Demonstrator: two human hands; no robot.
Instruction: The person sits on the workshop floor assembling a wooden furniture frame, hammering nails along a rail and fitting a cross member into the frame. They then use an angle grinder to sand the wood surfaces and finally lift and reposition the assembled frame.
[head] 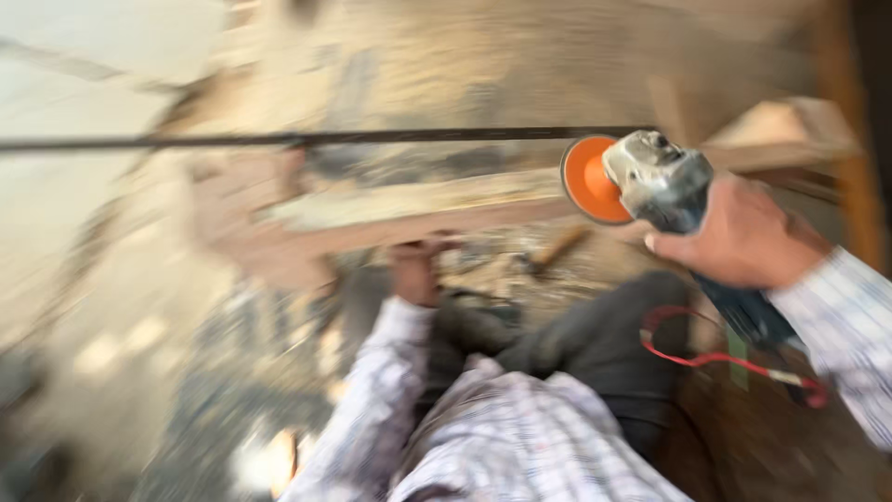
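While the right hand (743, 237) is wrapped closed around the body of an angle grinder (669, 191) with an orange disc (587, 178), the left hand (413, 274) presses under a long timber piece (409, 209); its grip cannot be determined through blur. A thin dark rod (325, 139) runs above the timber, ending beside the disc. A red cord (706, 358) trails over the dark trouser leg (604, 349).

Floor (121, 307): dusty, sandy-brown, strewn with debris; motion blur heavy. Pale bright surface far left (56, 84). Wooden plank (409, 209) mid-scene, lying crosswise. Wooden block (790, 130) far right. Orange-brown upright (859, 139) along right edge. Light: strong, daylight-like.
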